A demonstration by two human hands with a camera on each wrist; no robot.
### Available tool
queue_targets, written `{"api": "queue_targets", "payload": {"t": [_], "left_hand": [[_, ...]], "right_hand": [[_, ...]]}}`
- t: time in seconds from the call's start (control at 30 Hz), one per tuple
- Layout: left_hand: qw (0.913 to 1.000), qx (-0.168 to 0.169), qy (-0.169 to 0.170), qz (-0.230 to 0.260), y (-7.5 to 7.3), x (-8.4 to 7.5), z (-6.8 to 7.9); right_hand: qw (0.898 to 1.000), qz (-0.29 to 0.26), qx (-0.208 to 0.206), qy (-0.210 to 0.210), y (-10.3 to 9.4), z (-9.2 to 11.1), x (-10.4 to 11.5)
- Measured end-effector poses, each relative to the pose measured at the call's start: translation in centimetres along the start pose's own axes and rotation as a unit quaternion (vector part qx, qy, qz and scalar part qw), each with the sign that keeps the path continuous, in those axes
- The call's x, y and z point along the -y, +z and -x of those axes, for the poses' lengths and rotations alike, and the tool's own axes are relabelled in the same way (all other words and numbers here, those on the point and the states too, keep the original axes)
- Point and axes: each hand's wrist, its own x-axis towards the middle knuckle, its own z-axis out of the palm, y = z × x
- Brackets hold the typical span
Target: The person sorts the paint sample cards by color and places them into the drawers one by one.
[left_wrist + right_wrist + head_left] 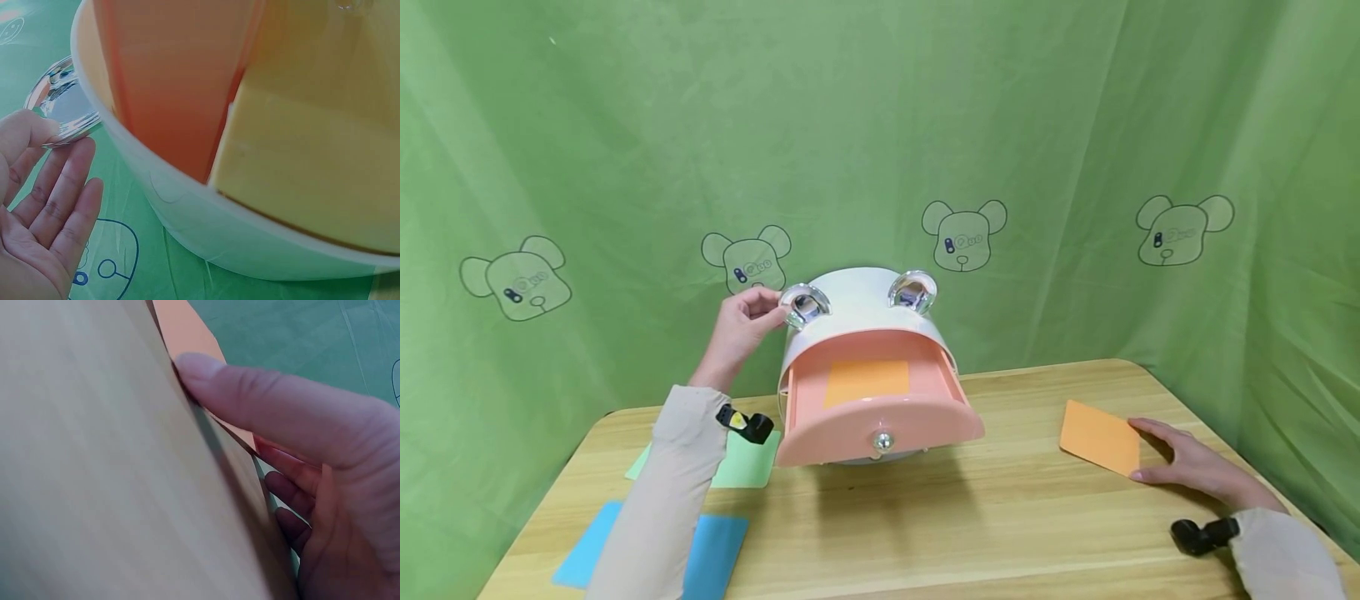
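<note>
A white box (855,302) with two shiny silver ears stands at the table's back, its pink drawer (831,435) pulled out toward me. Inside the drawer lies one orange card (867,379). With thumb and fingertips, my left hand (737,329) pinches the box's left silver ear (806,306); the left wrist view shows the other fingers of that hand (50,206) extended below it. On the table at right, my right hand (1195,467) holds a second orange card (1097,437) by its right side, thumb at the near corner and a finger at the far one.
A light green card (748,460) lies left of the box, partly behind my left forearm. Closer to me is blue card (717,550), crossed by the same sleeve. Green cloth (1037,100) printed with bear heads hangs behind and beside the wooden table (1015,517).
</note>
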Motion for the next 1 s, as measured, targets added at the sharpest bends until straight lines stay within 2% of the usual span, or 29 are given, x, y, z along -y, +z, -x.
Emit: {"api": "queue_targets", "payload": {"t": [0.33, 1.0], "left_hand": [[1.0, -0.003, -0.001, -0.001, 0.07, 0.01, -0.22], [1.0, -0.002, 0.004, -0.002, 0.06, 0.12, -0.04]], "right_hand": [[1.0, 0.023, -0.009, -0.009, -0.09, -0.12, 0.33], [0.999, 0.018, -0.012, -0.026, 0.08, -0.04, -0.04]]}}
